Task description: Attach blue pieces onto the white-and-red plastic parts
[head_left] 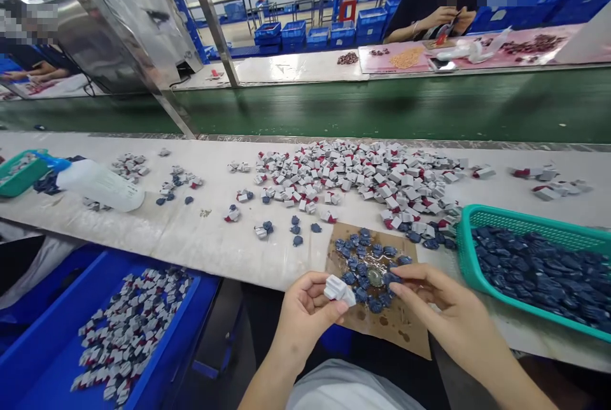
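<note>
Between the thumb and fingers of my left hand [310,305] is a small light-grey plastic part [338,289], held above the table's front edge. My right hand [436,302] pinches a small dark-blue piece [392,277] between thumb and fingertips. Under both hands lies a wet, stained cardboard sheet [382,332]. Several dark-blue pieces [359,268] are spread on it in a rough ring, around a small round shiny item [375,278] whose kind I cannot make out.
A heap of grey-and-red parts [353,174] covers the table's middle. A green basket [470,257] of dark-blue pieces stands right. A white bottle [102,186] lies left, above a blue bin [52,324] of parts. Beyond the green conveyor [305,111], a co-worker [415,9] handles something small.
</note>
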